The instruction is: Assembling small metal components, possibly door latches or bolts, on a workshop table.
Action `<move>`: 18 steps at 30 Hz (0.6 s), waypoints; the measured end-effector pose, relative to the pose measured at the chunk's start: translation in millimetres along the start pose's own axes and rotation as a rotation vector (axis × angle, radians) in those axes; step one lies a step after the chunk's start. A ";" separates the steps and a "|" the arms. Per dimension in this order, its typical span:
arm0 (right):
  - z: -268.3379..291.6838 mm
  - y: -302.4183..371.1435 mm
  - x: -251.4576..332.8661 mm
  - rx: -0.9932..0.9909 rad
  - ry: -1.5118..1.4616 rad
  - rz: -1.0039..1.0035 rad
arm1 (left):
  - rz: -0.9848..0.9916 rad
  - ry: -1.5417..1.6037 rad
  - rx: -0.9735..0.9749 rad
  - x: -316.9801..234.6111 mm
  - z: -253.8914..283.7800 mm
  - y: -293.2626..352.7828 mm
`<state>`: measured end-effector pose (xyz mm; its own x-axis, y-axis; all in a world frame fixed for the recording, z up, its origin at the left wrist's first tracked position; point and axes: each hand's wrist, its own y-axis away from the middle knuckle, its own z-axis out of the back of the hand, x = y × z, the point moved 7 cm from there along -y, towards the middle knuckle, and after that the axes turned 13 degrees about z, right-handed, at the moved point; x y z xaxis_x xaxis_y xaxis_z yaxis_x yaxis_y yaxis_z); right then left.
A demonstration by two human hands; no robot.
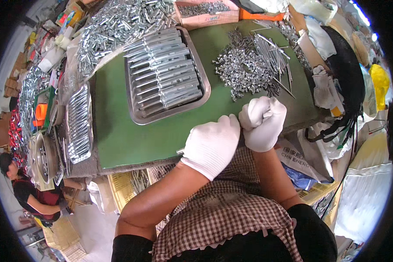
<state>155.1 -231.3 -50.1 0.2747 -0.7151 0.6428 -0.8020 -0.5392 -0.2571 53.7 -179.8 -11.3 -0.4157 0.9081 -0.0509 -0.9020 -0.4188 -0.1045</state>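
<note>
My left hand (213,145), in a white knitted glove, is closed over the table's near edge. A short silvery end of a metal rod (180,151) pokes out beside its wrist; the rest is hidden in the fist. Touching or almost touching it, my right hand (264,122), gloved alike, is curled into a fist with its thumb pressed in. Whatever it pinches is too small or hidden to name. Beyond both hands lies a heap of small shiny metal pieces (240,72), with long thin metal pins (273,54) at its right side.
A steel tray (137,118) holds a row of silvery tubes with thin rods on the green tabletop (113,144). At left is a smaller tray of metal parts (78,124). Loose tubes (118,32) pile up behind, beside a pink box (207,18). A co-worker (37,194) is at far left.
</note>
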 end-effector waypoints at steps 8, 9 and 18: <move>21.9 1.4 4.6 0.024 -0.041 -0.031 | 0.471 0.205 -0.084 121.2 31.7 144.7; 20.4 3.8 2.5 -0.055 0.040 -0.051 | 0.553 0.231 -0.054 145.5 31.6 177.8; -1.1 8.2 4.2 -0.047 0.320 -0.085 | 0.254 0.187 -0.364 130.5 72.5 62.1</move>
<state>149.1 -238.2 -48.7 0.1670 -0.4882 0.8566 -0.8090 -0.5645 -0.1640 -65.1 -87.1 47.6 -0.5595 0.7751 -0.2937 -0.6615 -0.6310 -0.4053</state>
